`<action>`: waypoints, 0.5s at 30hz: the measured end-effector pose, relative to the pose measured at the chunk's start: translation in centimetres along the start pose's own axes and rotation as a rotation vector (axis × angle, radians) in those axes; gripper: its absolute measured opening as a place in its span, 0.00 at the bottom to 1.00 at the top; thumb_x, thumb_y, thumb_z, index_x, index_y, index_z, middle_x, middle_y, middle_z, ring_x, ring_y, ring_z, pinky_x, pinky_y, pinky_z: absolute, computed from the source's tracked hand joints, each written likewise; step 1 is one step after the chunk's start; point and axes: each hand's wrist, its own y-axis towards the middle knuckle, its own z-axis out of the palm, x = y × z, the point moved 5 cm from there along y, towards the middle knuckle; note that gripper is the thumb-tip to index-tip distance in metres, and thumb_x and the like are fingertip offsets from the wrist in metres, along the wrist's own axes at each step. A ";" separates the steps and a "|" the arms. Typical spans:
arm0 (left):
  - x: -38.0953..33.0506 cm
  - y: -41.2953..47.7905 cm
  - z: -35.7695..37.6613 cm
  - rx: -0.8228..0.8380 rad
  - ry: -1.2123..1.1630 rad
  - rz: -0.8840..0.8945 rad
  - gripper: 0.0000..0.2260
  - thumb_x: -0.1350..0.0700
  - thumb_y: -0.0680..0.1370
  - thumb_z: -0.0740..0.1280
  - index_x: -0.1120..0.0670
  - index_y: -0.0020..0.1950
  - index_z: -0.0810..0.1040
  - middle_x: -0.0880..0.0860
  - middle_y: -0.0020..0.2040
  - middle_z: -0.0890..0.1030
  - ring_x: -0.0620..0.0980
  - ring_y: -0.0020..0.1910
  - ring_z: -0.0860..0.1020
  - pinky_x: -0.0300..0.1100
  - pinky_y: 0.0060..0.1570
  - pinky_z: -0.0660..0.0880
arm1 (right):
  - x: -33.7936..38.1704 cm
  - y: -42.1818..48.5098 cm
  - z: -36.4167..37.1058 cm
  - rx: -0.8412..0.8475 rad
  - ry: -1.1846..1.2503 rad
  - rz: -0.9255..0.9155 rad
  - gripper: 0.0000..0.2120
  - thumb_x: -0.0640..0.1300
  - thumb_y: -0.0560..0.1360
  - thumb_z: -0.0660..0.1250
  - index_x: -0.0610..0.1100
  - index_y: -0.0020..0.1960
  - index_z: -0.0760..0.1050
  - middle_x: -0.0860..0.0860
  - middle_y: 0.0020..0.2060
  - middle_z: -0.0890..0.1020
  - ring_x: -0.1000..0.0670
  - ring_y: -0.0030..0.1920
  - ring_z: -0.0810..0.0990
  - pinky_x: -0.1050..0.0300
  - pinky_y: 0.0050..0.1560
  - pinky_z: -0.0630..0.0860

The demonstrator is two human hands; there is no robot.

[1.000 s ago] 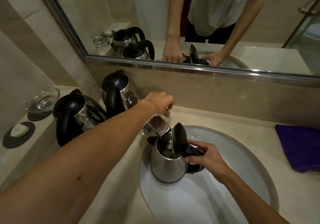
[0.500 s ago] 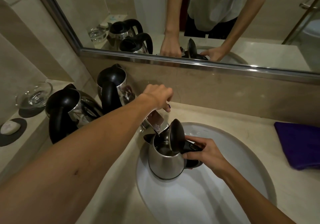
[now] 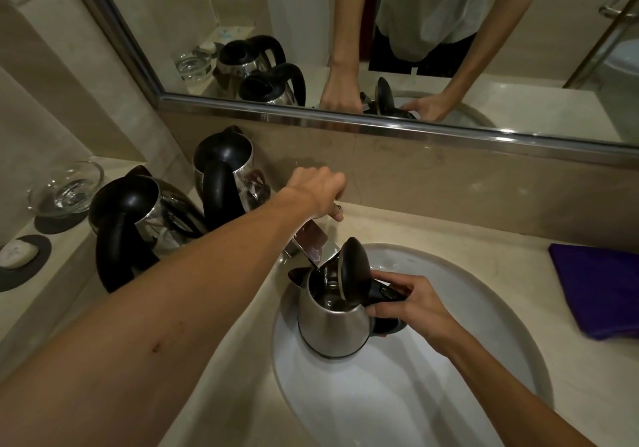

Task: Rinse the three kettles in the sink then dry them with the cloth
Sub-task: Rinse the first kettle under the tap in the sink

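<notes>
The right grip (image 3: 411, 305) is clenched round the black handle of a steel kettle (image 3: 332, 322), held in the sink (image 3: 380, 405) under the tap spout (image 3: 313, 244), its lid (image 3: 352, 273) raised. Beyond it, the left grip (image 3: 318, 190) curls over the tap lever (image 3: 340, 209), which is mostly hidden. There are three kettles in all. The near kettle (image 3: 138, 218) and far kettle (image 3: 224, 170) stand on the surface (image 3: 432, 239) left of the left grip. One purple cloth (image 3: 598, 287), cut off by the frame edge, lies right of the right grip.

i see a steel kettle (image 3: 332, 325) upright in the white sink (image 3: 397, 412), lid raised; second kettle (image 3: 152, 215) and third kettle (image 3: 223, 156) stand together left; purple cloth (image 3: 598, 287) lies right.
</notes>
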 end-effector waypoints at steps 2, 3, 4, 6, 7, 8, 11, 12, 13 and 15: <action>0.0 0.0 0.0 0.000 -0.014 -0.006 0.21 0.40 0.74 0.71 0.50 0.59 0.74 0.52 0.55 0.78 0.54 0.55 0.77 0.47 0.48 0.67 | 0.0 0.0 0.0 -0.003 0.002 0.003 0.25 0.34 0.67 0.80 0.62 0.53 0.83 0.59 0.47 0.86 0.59 0.50 0.84 0.69 0.42 0.79; 0.0 0.0 -0.1 -0.001 -0.016 -0.006 0.21 0.40 0.74 0.71 0.51 0.59 0.74 0.53 0.55 0.78 0.54 0.55 0.76 0.47 0.48 0.67 | 0.0 0.0 0.0 -0.004 0.004 0.003 0.25 0.34 0.67 0.80 0.62 0.53 0.83 0.60 0.47 0.86 0.60 0.49 0.84 0.69 0.41 0.79; 0.0 0.1 0.0 -0.004 -0.015 -0.006 0.21 0.40 0.74 0.71 0.51 0.59 0.74 0.53 0.55 0.78 0.54 0.55 0.76 0.47 0.48 0.67 | -0.1 0.0 -0.1 -0.005 0.007 0.003 0.25 0.34 0.67 0.80 0.62 0.53 0.83 0.60 0.46 0.86 0.60 0.49 0.83 0.69 0.40 0.78; 0.0 0.1 0.0 -0.010 -0.012 -0.008 0.21 0.40 0.74 0.71 0.51 0.59 0.74 0.53 0.56 0.78 0.54 0.55 0.76 0.47 0.48 0.67 | -0.1 0.0 -0.1 -0.003 0.013 0.003 0.25 0.34 0.68 0.80 0.61 0.53 0.83 0.59 0.46 0.86 0.61 0.48 0.83 0.69 0.39 0.79; 0.0 0.1 0.0 -0.011 -0.013 -0.009 0.21 0.40 0.74 0.71 0.51 0.60 0.74 0.53 0.56 0.78 0.55 0.55 0.76 0.47 0.48 0.68 | -0.2 0.0 -0.1 -0.001 0.017 0.003 0.25 0.33 0.68 0.80 0.61 0.53 0.83 0.59 0.46 0.86 0.61 0.48 0.83 0.69 0.39 0.79; 0.0 0.1 0.1 -0.012 -0.016 -0.011 0.21 0.40 0.74 0.71 0.51 0.60 0.74 0.53 0.56 0.78 0.55 0.55 0.76 0.47 0.48 0.68 | -0.2 0.0 -0.1 0.000 0.020 0.003 0.25 0.33 0.68 0.80 0.61 0.53 0.83 0.58 0.47 0.87 0.60 0.48 0.84 0.69 0.39 0.79; 0.1 0.1 0.2 -0.009 -0.033 -0.011 0.21 0.40 0.74 0.71 0.51 0.60 0.74 0.53 0.56 0.78 0.55 0.55 0.76 0.47 0.49 0.68 | -0.4 0.0 -0.1 0.004 0.023 0.003 0.25 0.33 0.67 0.80 0.60 0.55 0.83 0.57 0.48 0.87 0.58 0.49 0.84 0.66 0.41 0.80; 0.1 0.1 0.2 -0.008 -0.040 -0.009 0.21 0.40 0.74 0.71 0.51 0.60 0.74 0.53 0.57 0.78 0.55 0.55 0.76 0.47 0.49 0.68 | -0.5 0.0 -0.2 0.005 0.021 0.003 0.25 0.33 0.67 0.80 0.60 0.55 0.83 0.57 0.48 0.87 0.58 0.50 0.84 0.67 0.42 0.80; 0.1 0.0 0.2 -0.007 -0.047 -0.005 0.21 0.40 0.75 0.71 0.51 0.60 0.74 0.53 0.57 0.78 0.55 0.55 0.76 0.47 0.49 0.68 | -0.6 0.0 -0.2 0.007 0.019 0.004 0.25 0.33 0.67 0.80 0.59 0.56 0.83 0.57 0.48 0.87 0.58 0.50 0.84 0.67 0.43 0.80; 0.1 -0.1 0.2 -0.010 -0.058 -0.001 0.20 0.41 0.75 0.71 0.51 0.59 0.74 0.53 0.57 0.78 0.55 0.55 0.76 0.47 0.48 0.68 | -0.8 0.0 -0.1 0.011 0.016 0.008 0.26 0.33 0.67 0.80 0.58 0.57 0.84 0.56 0.48 0.87 0.58 0.50 0.84 0.68 0.43 0.79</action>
